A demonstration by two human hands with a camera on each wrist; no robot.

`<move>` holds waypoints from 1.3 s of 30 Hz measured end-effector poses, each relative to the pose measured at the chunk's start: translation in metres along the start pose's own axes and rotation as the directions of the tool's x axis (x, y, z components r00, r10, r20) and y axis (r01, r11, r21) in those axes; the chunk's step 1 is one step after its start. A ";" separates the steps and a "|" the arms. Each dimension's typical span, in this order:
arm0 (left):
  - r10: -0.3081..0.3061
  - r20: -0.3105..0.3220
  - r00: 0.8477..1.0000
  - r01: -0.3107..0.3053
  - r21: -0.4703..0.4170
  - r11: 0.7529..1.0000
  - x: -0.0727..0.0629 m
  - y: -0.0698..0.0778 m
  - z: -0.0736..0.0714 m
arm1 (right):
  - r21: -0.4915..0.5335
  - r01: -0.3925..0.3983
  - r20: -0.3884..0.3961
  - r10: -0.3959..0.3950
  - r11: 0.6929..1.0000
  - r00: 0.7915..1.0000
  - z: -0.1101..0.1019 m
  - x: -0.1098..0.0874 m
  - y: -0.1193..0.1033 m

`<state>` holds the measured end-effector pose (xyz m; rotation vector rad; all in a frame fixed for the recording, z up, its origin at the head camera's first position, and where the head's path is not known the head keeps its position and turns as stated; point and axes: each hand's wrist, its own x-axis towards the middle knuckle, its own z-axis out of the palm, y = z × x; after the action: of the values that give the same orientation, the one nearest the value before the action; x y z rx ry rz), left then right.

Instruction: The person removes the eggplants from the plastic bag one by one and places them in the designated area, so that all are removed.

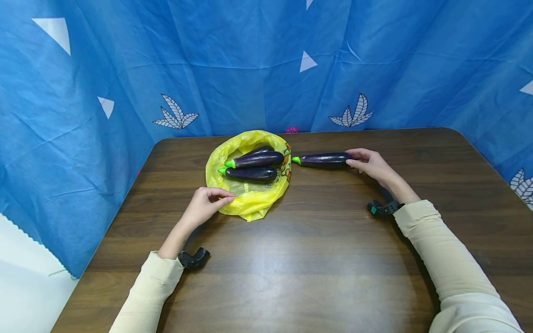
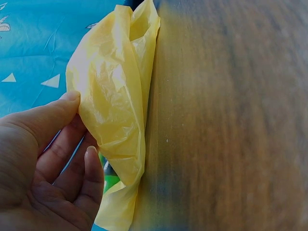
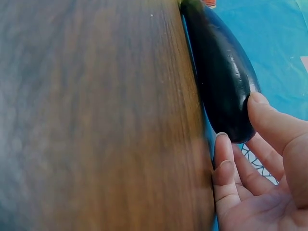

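My right hand (image 1: 370, 163) has its thumb and fingers pinched on the blunt, rounded end of a dark purple eggplant (image 1: 325, 160), whose long axis runs left to right, roughly along the far edge of the surface. Its bright green stem end points left, at the rim of a yellow bag (image 1: 254, 202) just beside it; whether the tip touches the film I cannot tell. The skin is smooth and glossy, with pale streaks of light along it, and the body swells from the narrow stem toward the end I hold. My left hand (image 1: 207, 203) pinches the near-left rim of that bag between thumb and fingers. The bag is thin, crinkled, shiny plastic, spread open in a rough ring, with printed figures on its right side. Inside lie three more eggplants (image 1: 252, 174), close together; the two nearer ones have green caps pointing left and blunt ends to the right, while the farthest is partly covered. Black bands (image 1: 194, 259) sit at my wrists, below cream sleeves (image 1: 447, 256) with folded cuffs. Beneath everything is the brown, wood-grained surface (image 1: 287, 277) with rounded far corners, and beyond it hangs a creased blue curtain (image 1: 250, 51) printed with white triangles and outlined leaves.
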<state>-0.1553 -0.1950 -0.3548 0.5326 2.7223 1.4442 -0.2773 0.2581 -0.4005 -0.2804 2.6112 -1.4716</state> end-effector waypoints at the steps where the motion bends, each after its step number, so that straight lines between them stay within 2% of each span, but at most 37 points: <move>1: 0.001 0.000 1.000 -0.001 0.000 1.000 0.000 0.000 0.000 | 0.002 -0.002 0.000 0.002 1.000 1.000 0.000 0.000 0.000; 19: -0.009 0.000 1.000 0.009 0.003 1.000 -0.001 0.003 -0.001 | 0.018 -0.016 0.004 0.016 1.000 1.000 -0.003 0.000 -0.001; 23: -0.012 -0.001 1.000 0.012 0.007 1.000 -0.001 0.004 -0.001 | -0.021 -0.005 -0.031 0.005 1.000 1.000 -0.006 -0.001 -0.004; 27: -0.015 -0.001 1.000 0.015 0.013 1.000 0.000 0.004 -0.001 | -0.064 0.046 -0.145 -0.055 0.997 0.988 -0.008 0.000 -0.015; 30: -0.017 0.000 1.000 0.017 0.017 1.000 0.000 0.004 -0.001 | -0.061 0.106 -0.239 -0.118 0.992 0.964 -0.003 0.001 -0.029; 32: -0.018 -0.001 1.000 0.018 0.019 1.000 0.000 0.004 -0.001 | -0.047 0.161 -0.272 -0.168 0.986 0.948 0.005 0.002 -0.042; 36: -0.019 -0.005 1.000 0.019 0.018 1.000 0.000 0.004 -0.001 | -0.042 0.278 -0.262 -0.279 0.960 0.924 0.028 0.007 -0.066; 39: -0.022 -0.003 1.000 0.022 0.015 1.000 0.000 0.003 -0.001 | -0.040 0.326 -0.208 -0.327 0.945 0.922 0.050 0.012 -0.083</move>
<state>-0.1550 -0.1939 -0.3518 0.4997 2.7347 1.4218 -0.2704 0.1721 -0.3553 -0.6199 2.8439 -1.6804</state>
